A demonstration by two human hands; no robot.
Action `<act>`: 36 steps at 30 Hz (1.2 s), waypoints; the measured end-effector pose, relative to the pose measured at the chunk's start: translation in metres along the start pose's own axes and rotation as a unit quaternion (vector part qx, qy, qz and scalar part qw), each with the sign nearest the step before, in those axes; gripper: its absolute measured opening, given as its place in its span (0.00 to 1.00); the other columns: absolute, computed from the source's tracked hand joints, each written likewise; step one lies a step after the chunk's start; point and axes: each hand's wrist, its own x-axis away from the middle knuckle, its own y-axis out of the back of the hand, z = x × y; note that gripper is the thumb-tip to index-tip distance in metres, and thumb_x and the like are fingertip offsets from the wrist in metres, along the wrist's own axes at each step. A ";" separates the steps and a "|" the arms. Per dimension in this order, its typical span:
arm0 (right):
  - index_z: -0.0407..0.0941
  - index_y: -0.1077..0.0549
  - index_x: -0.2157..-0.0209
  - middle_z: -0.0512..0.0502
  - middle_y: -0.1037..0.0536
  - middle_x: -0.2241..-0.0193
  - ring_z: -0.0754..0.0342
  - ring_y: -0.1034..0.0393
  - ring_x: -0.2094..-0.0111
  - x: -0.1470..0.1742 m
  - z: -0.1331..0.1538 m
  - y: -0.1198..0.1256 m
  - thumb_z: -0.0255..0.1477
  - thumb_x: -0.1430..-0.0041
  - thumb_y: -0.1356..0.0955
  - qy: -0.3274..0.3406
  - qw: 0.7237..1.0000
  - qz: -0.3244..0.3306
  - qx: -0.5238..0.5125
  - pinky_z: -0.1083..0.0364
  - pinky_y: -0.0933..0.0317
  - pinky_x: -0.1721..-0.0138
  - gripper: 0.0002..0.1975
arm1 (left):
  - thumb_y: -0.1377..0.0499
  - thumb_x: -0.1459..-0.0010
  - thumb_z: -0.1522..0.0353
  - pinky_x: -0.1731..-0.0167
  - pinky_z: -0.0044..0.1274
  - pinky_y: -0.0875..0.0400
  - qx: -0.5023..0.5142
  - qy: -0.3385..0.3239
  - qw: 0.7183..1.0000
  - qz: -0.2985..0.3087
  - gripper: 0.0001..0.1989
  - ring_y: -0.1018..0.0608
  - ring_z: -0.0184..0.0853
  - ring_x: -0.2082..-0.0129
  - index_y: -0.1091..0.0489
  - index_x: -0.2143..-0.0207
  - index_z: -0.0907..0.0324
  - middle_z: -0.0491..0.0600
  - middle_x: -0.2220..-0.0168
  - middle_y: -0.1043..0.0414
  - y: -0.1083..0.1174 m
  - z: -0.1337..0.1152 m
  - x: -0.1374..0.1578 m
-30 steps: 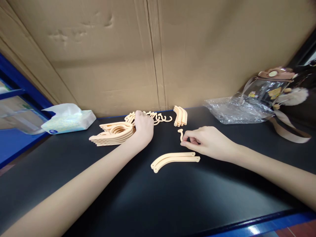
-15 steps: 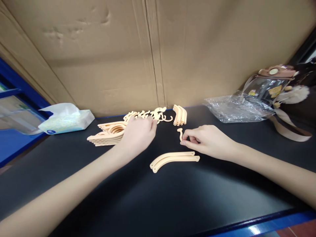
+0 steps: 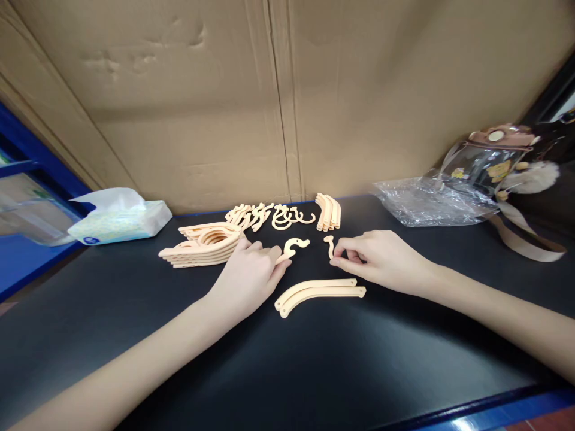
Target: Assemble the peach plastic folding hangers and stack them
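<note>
My left hand (image 3: 254, 272) pinches a cream plastic hook piece (image 3: 293, 244), whose curved end points right. My right hand (image 3: 384, 257) has thumb and forefinger closed on a small S-shaped cream plastic piece (image 3: 330, 242) with a flared top. The two pieces are apart. Just in front of my hands, two curved cream hanger arms (image 3: 330, 293) lie side by side on the black table (image 3: 359, 359). Beside my left hand is a stack of cream hangers (image 3: 197, 254), partly covered by that hand.
Behind my hands lie several small cream plastic parts (image 3: 256, 215), hook pieces (image 3: 282, 222) and a bundle of curved arms (image 3: 329, 212). A tissue pack (image 3: 121, 221) stands left. A clear plastic bag (image 3: 431, 200) and a strapped bottle (image 3: 485, 158) are right. Cardboard (image 3: 179, 120) walls the back.
My left hand has come back toward me from the pile of small parts, now with a hook piece in its fingers. My right hand and its S-shaped piece have barely moved.
</note>
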 end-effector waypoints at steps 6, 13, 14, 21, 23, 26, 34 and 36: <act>0.47 0.27 0.69 0.56 0.28 0.82 0.60 0.36 0.78 -0.001 0.001 -0.001 0.36 0.38 0.37 0.005 1.000 -0.002 -0.002 0.59 0.51 0.74 0.11 | 0.52 0.35 0.66 0.66 0.31 0.42 -0.023 -0.022 0.999 -0.036 0.13 0.30 0.42 0.69 0.33 0.69 0.61 0.49 0.74 0.32 -0.003 -0.002 0.004; 0.48 0.27 0.69 0.56 0.28 0.82 0.60 0.36 0.78 -0.002 0.000 -0.002 0.36 0.39 0.37 0.006 1.000 0.001 0.000 0.59 0.52 0.75 0.11 | 0.51 0.36 0.67 0.66 0.31 0.42 -0.052 -0.018 0.997 -0.058 0.10 0.30 0.42 0.67 0.33 0.65 0.62 0.51 0.70 0.33 -0.002 -0.004 0.007; 0.48 0.27 0.69 0.56 0.28 0.82 0.60 0.36 0.78 -0.002 0.000 -0.003 0.36 0.39 0.37 0.006 1.000 0.002 0.000 0.59 0.51 0.74 0.11 | 0.51 0.36 0.67 0.66 0.31 0.42 -0.054 -0.014 0.997 -0.059 0.10 0.30 0.42 0.67 0.33 0.65 0.62 0.51 0.70 0.33 -0.002 -0.004 0.007; 0.48 0.27 0.69 0.56 0.28 0.81 0.59 0.36 0.78 -0.001 -0.001 -0.004 0.37 0.38 0.38 0.008 1.000 0.000 -0.004 0.59 0.50 0.73 0.12 | 0.50 0.37 0.68 0.67 0.32 0.42 -0.085 0.018 0.994 -0.064 0.09 0.30 0.44 0.66 0.33 0.67 0.62 0.52 0.70 0.32 -0.001 -0.009 0.005; 0.47 0.27 0.69 0.55 0.28 0.81 0.59 0.36 0.78 -0.001 -0.001 -0.004 0.37 0.38 0.38 0.008 1.000 0.001 -0.005 0.59 0.50 0.73 0.12 | 0.50 0.37 0.69 0.66 0.32 0.42 -0.088 0.018 0.994 -0.067 0.10 0.30 0.44 0.66 0.32 0.67 0.62 0.53 0.70 0.31 -0.001 -0.009 0.004; 0.47 0.27 0.69 0.55 0.28 0.81 0.59 0.36 0.78 -0.001 -0.001 -0.003 0.37 0.38 0.38 0.003 1.000 0.005 -0.005 0.58 0.49 0.73 0.12 | 0.51 0.36 0.69 0.66 0.32 0.42 -0.080 0.013 0.995 -0.065 0.10 0.30 0.44 0.66 0.32 0.67 0.62 0.53 0.70 0.30 -0.001 -0.008 0.004; 0.47 0.28 0.68 0.51 0.26 0.70 0.56 0.32 0.67 -0.004 -0.007 -0.003 0.34 0.39 0.38 0.014 1.000 -0.021 -0.004 0.58 0.44 0.69 0.10 | 0.53 0.35 0.69 0.66 0.31 0.43 -0.037 0.010 0.997 -0.069 0.11 0.30 0.41 0.67 0.33 0.66 0.62 0.52 0.70 0.30 -0.003 -0.005 0.004; 0.47 0.28 0.66 0.50 0.26 0.64 0.54 0.32 0.63 -0.004 -0.009 -0.004 0.34 0.39 0.38 0.012 1.000 -0.029 0.004 0.57 0.43 0.66 0.09 | 0.54 0.34 0.69 0.65 0.31 0.43 -0.016 0.009 0.998 -0.065 0.12 0.30 0.41 0.66 0.33 0.65 0.61 0.51 0.69 0.29 -0.004 -0.004 0.004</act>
